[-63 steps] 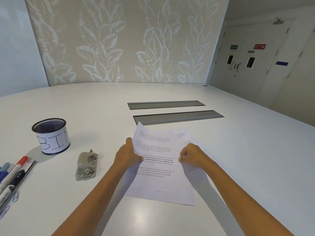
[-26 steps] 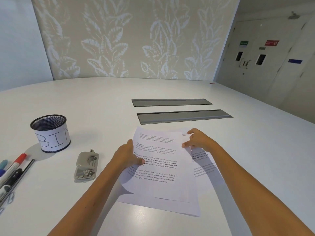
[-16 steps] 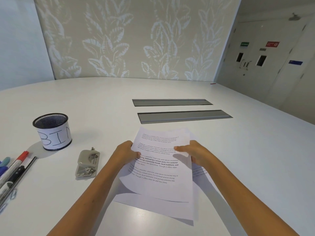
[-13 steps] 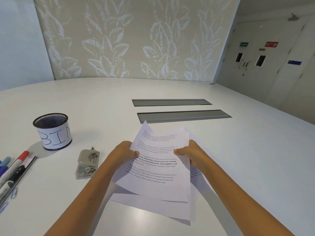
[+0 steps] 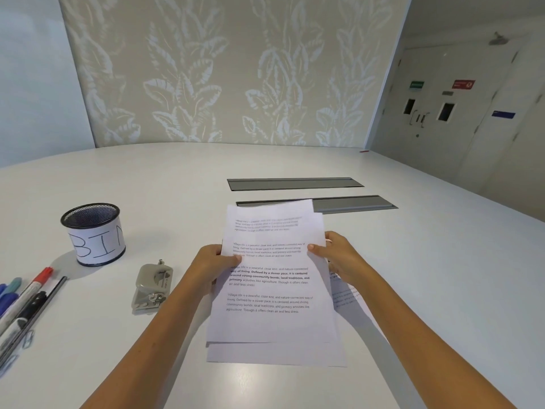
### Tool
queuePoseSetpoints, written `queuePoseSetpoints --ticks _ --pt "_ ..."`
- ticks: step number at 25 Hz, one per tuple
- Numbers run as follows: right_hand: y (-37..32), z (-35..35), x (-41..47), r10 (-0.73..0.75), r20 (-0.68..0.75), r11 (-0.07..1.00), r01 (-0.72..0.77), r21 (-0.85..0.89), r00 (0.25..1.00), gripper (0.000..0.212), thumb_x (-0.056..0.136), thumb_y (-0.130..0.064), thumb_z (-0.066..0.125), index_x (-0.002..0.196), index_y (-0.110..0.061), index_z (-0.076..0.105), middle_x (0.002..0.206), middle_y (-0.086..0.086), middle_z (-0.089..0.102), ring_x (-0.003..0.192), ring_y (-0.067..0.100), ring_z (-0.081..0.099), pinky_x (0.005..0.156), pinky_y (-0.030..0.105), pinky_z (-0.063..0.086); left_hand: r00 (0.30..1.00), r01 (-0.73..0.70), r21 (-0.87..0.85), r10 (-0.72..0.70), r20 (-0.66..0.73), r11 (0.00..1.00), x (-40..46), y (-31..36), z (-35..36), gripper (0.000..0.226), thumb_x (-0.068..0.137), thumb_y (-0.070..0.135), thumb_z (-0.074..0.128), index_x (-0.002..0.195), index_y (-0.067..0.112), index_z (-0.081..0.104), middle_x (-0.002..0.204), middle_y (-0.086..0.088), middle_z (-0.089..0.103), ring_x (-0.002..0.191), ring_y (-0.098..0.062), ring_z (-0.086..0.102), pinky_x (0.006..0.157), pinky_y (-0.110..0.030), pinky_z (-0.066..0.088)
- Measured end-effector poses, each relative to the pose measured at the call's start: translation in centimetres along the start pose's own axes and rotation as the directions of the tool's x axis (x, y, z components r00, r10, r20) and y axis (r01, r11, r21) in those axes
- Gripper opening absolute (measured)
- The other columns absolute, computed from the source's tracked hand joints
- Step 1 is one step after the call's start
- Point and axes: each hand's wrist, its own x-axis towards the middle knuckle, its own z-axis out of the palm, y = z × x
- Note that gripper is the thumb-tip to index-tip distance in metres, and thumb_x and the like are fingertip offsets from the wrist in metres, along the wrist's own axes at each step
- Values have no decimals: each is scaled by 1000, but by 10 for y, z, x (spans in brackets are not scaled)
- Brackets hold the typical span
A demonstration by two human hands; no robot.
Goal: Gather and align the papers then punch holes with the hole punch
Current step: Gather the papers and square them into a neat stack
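A small stack of printed white papers [image 5: 274,290] is held above the white table [image 5: 442,276], tilted toward me. My left hand [image 5: 213,265] grips its left edge, thumb on top. My right hand [image 5: 339,256] grips the right edge, thumb on the top sheet. The sheets are offset: lower edges step out at the bottom, and one printed sheet [image 5: 346,295] pokes out to the right under my right wrist. The grey metal hole punch [image 5: 152,286] lies on the table left of my left forearm, untouched.
A black mesh cup labelled BIN [image 5: 94,234] stands at the left. Several pens and markers [image 5: 25,302] with a paper clip lie at the left edge. Two grey cable slots [image 5: 295,183] are set into the table behind the papers.
The papers have been lifted and turned more upright, and the sheets are drawn closer together. My right hand moved from the top corner to the right edge.
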Motion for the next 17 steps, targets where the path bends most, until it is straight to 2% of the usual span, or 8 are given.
queuePoseSetpoints --ticks 1,3,5,6,9,12,15,17 --pt "1 -3 3 28 -82 998 -33 -58 996 39 87 -14 66 122 -6 52 112 10 67 92 23 68 75 36 58 999 -10 28 11 -35 1000 1 -4 -1 2 83 8 69 83 9 70 87 -8 75 73 -20 70 65 -28 53" --pt "6 -15 12 5 -270 944 -94 -317 963 40 86 -23 68 119 -5 54 114 12 64 94 25 65 82 37 54 994 -29 89 38 -99 996 4 -12 -2 1 82 10 70 81 10 70 87 -7 74 80 -24 70 70 -30 53" --pt "12 -27 21 -19 -351 707 -235 -667 936 52 82 -36 70 121 -5 53 126 15 55 116 33 53 96 41 45 989 -39 119 55 -137 992 5 -16 -3 6 81 11 70 84 6 71 89 -9 74 85 -28 70 75 -34 53" --pt "13 -30 23 9 -370 589 -304 -749 929 59 79 -43 70 122 -5 52 130 16 50 123 36 46 99 43 41 987 -39 118 57 -149 992 6 -17 -2 10 81 12 70 87 3 70 90 -10 74 86 -29 70 78 -37 54" --pt "11 -29 28 89 -386 465 -381 -799 918 70 74 -54 71 121 -6 52 133 16 43 129 38 37 98 43 39 986 -37 103 53 -160 994 9 -20 -1 13 80 12 71 89 3 70 90 -10 74 85 -31 70 83 -43 55" --pt "5 -25 34 85 -371 399 -373 -838 925 63 75 -52 71 116 -7 55 129 16 53 127 36 41 92 39 42 989 -18 48 25 -146 999 11 -21 -3 3 80 10 71 81 8 68 88 -10 74 82 -30 70 78 -39 56" --pt "-2 -24 38 117 -398 420 -408 -810 910 50 73 -47 75 100 -10 54 118 10 63 122 33 46 81 35 40 992 -11 11 12 -125 1000 11 -20 -4 5 81 8 70 78 10 67 86 -9 73 77 -27 69 74 -33 54" --pt "-4 -26 38 143 -397 465 -416 -782 907 53 71 -44 78 101 -9 52 117 10 62 120 34 48 83 35 40 992 -14 2 15 -123 1000 11 -21 -4 8 82 7 70 75 10 67 83 -7 73 73 -24 68 72 -32 54"
